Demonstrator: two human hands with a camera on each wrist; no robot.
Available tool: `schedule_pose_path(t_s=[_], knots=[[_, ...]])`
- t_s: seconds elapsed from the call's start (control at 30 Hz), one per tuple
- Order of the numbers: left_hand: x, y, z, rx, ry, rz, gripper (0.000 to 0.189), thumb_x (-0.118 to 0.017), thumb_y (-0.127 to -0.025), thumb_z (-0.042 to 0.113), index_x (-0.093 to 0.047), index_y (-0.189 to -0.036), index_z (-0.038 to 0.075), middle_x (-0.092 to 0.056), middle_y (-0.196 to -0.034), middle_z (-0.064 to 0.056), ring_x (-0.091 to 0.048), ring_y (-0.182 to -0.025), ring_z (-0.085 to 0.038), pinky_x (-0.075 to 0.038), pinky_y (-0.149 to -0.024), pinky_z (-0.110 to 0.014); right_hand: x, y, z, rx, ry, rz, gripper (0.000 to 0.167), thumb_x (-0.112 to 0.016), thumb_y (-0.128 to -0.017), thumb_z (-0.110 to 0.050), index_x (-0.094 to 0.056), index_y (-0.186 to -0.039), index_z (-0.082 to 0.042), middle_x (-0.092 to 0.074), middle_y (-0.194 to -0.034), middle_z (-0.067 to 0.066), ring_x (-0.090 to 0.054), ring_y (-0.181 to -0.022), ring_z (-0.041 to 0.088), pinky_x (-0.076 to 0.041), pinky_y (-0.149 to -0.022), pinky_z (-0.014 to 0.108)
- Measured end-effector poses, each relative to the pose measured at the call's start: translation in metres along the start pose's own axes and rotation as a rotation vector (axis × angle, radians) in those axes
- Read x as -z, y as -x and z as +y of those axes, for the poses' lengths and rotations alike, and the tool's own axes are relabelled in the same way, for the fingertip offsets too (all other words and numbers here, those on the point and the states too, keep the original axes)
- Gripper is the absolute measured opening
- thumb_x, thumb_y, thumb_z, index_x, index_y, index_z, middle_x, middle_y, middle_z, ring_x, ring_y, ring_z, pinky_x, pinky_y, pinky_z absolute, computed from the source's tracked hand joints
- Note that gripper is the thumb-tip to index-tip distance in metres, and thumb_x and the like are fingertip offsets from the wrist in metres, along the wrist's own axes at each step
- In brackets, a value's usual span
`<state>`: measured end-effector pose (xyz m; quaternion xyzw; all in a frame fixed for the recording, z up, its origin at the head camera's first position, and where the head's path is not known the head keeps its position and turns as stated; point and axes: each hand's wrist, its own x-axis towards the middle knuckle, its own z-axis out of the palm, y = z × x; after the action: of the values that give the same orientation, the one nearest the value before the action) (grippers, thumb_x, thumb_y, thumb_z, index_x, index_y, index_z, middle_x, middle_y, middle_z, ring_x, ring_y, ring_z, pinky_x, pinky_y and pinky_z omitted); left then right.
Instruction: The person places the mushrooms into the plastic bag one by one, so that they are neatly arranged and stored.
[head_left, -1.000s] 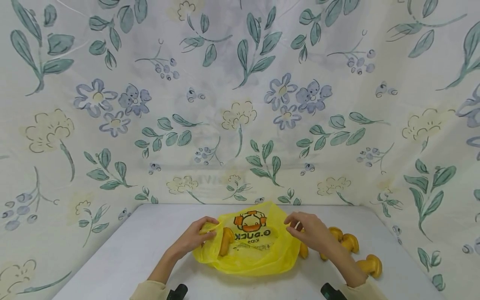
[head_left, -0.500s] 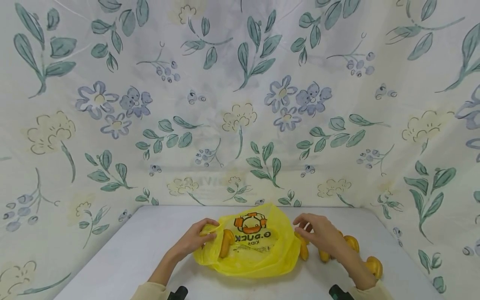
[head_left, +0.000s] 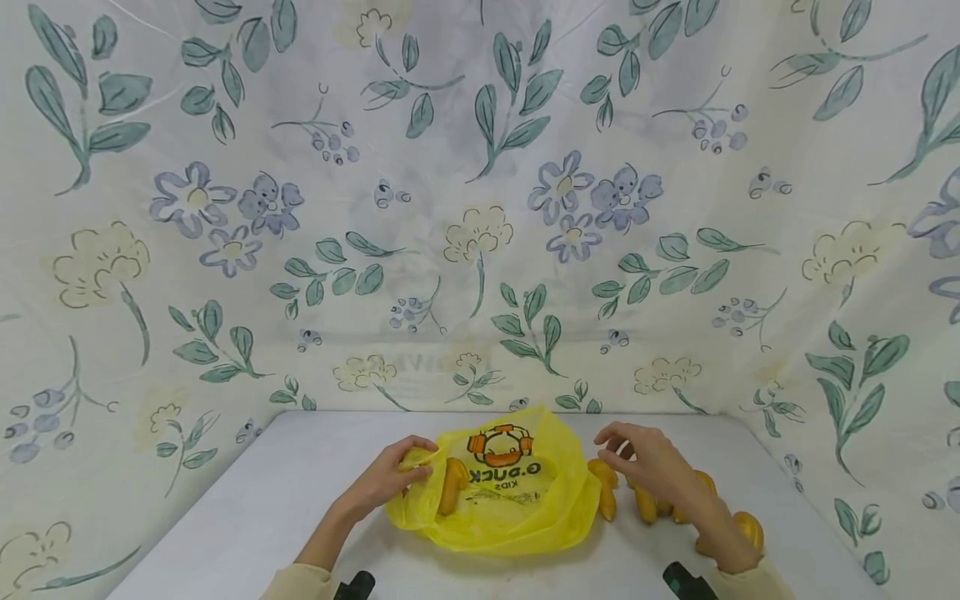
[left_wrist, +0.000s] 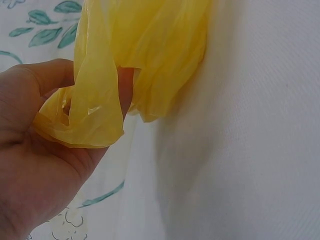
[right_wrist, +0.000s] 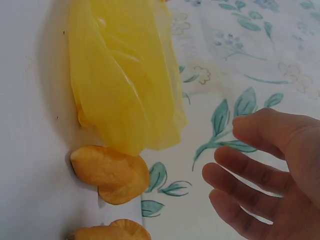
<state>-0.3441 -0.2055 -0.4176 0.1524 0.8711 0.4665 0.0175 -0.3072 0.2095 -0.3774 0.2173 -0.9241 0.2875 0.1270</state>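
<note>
A yellow plastic bag [head_left: 517,517] with a duck print lies mouth toward me at the middle of the table. My left hand [head_left: 396,473] grips its left edge; in the left wrist view the thumb and fingers hold a gathered fold of the bag [left_wrist: 95,115]. Inside the bag shows a golden-brown mushroom [head_left: 452,486]. My right hand [head_left: 651,458] is held up just right of the bag, fingers loosely bent around nothing. Below its fingertips, a mushroom [head_left: 606,492] lies against the bag's right side. The right wrist view shows this mushroom [right_wrist: 112,172] close up, at the bag's edge.
Several more mushrooms lie farther right on the white table [head_left: 247,517], such as one mushroom [head_left: 645,504] under the right hand and another mushroom [head_left: 750,533] partly behind the right forearm. A floral curtain [head_left: 480,208] surrounds the table's back and sides.
My right hand has moved right, away from the bag's edge, and now shows more of the mushroom beside the bag. My left hand keeps its grip in the same place.
</note>
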Motion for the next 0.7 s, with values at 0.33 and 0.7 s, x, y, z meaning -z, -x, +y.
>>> schedule_pose_path(t_s=[0.33, 0.7], knots=[[0.001, 0.000, -0.002, -0.019, -0.009, -0.009, 0.032, -0.064, -0.094, 0.018, -0.057, -0.124, 0.010, -0.057, -0.127, -0.014, -0.051, -0.093, -0.021, -0.047, -0.064, -0.030, 0.006, 0.002, 0.004, -0.084, -0.023, -0.027, 0.015, -0.068, -0.092, -0.019, -0.067, -0.106, -0.016, -0.069, -0.091, -0.004, -0.060, -0.079, 0.008, -0.054, -0.072, 0.023], [0.000, -0.001, -0.001, -0.005, -0.005, -0.004, 0.031, -0.065, -0.094, 0.018, -0.058, -0.124, 0.011, -0.058, -0.125, -0.013, -0.052, -0.093, -0.021, -0.047, -0.065, -0.030, 0.020, 0.004, 0.014, -0.072, -0.030, 0.006, 0.020, -0.066, -0.093, -0.025, -0.066, -0.110, -0.015, -0.070, -0.097, -0.002, -0.063, -0.084, 0.010, -0.055, -0.075, 0.026]])
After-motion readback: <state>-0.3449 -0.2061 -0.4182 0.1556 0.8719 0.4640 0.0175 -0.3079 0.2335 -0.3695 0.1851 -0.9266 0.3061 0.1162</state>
